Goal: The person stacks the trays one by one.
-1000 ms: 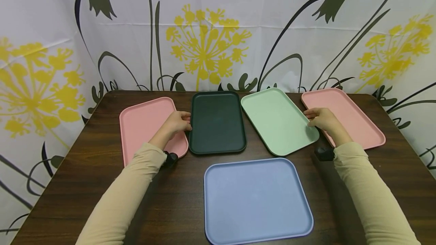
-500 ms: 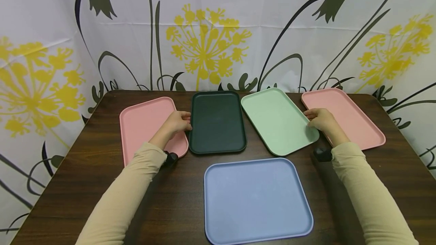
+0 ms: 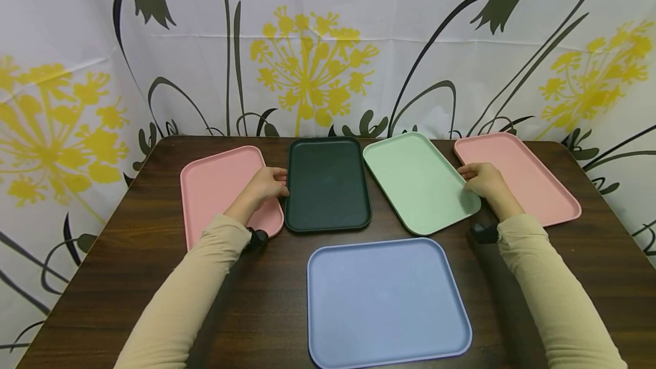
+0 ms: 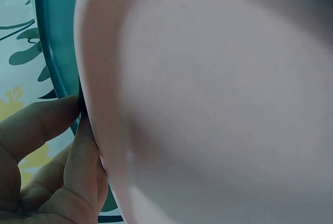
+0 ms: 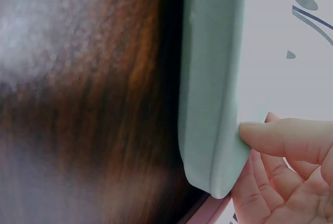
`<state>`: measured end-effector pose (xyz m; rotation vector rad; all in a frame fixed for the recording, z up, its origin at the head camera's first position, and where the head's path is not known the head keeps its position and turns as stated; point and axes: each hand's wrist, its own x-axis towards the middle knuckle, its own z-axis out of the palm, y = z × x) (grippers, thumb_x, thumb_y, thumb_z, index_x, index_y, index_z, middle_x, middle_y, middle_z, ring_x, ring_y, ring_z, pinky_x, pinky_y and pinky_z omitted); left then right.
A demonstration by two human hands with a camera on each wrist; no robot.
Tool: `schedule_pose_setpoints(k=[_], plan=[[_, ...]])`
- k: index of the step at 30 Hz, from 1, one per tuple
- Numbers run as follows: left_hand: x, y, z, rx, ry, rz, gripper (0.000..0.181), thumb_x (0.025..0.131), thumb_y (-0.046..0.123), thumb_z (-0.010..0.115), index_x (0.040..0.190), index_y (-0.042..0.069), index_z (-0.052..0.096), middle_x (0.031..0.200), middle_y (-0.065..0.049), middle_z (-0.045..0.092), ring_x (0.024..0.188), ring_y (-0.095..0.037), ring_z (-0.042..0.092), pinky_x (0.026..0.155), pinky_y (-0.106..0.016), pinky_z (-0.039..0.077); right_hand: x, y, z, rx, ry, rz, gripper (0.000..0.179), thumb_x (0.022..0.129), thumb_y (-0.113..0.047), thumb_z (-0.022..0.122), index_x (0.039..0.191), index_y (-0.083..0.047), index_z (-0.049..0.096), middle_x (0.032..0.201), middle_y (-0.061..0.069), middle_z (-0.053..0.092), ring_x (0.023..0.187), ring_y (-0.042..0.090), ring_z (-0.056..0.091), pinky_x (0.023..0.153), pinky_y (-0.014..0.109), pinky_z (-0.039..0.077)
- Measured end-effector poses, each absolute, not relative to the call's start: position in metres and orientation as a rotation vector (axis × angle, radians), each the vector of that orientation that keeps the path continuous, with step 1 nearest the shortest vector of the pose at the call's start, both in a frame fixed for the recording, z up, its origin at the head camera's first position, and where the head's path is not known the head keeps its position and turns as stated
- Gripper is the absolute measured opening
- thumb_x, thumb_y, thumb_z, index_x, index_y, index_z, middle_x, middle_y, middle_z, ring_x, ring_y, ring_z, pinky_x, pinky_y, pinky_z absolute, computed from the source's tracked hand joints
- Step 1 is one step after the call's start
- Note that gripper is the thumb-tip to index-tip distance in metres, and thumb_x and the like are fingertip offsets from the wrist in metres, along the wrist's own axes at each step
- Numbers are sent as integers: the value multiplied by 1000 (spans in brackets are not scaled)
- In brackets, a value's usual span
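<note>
My left hand (image 3: 259,184) reaches over a pink tray (image 3: 215,178). Its thumb and fingers pinch the left edge of a dark green tray (image 3: 328,187), and in the left wrist view the fingertips (image 4: 77,110) meet at a dark rim beside the large pink tray (image 4: 208,78). The right edge of a light green tray (image 3: 420,184) is pinched by my right hand (image 3: 489,181). In the right wrist view the thumb (image 5: 281,135) lies on the light green rim (image 5: 213,104), fingers on the other side. Both far fingertips are partly hidden.
A blue tray (image 3: 386,300) lies nearest on the dark wooden table (image 3: 251,312). Another pink tray (image 3: 523,175) is at the far right, partly under the right hand. A white cloth with flower prints (image 3: 307,73) hangs behind the table's back edge.
The right forearm has shifted very slightly to the left. Both hands keep their places at the tray edges, and the trays stay where they were.
</note>
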<state>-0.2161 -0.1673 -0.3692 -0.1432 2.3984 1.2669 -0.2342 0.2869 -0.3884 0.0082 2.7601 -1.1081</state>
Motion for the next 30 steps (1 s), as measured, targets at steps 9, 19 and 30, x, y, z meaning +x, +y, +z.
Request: schedule_pose_setpoints(k=[9, 19, 30], plan=[[-216, -167, -369, -145, 2403, 1260, 63, 85, -8, 53, 144, -9, 32, 140, -28, 45, 129, -33, 46, 93, -28, 49, -232, 282, -384, 26, 2734, -1088, 50, 73, 11, 55, 122, 18, 53, 104, 31, 60, 78, 17, 54, 57, 18, 44], [-216, -167, -369, -131, 2407, 1262, 63, 84, -9, 53, 143, -10, 33, 139, -29, 45, 128, -33, 46, 89, -25, 50, -229, 283, -380, 43, 2689, -1131, 46, 81, 7, 55, 125, 21, 49, 110, 35, 58, 80, 9, 52, 61, 12, 43], [-215, -167, -370, -138, 2416, 1263, 62, 84, -8, 53, 143, -9, 34, 139, -28, 47, 128, -33, 47, 92, -27, 49, -226, 287, -369, 39, 2598, -1076, 47, 94, -8, 51, 135, 15, 42, 139, 36, 41, 109, 24, 52, 82, 21, 44]])
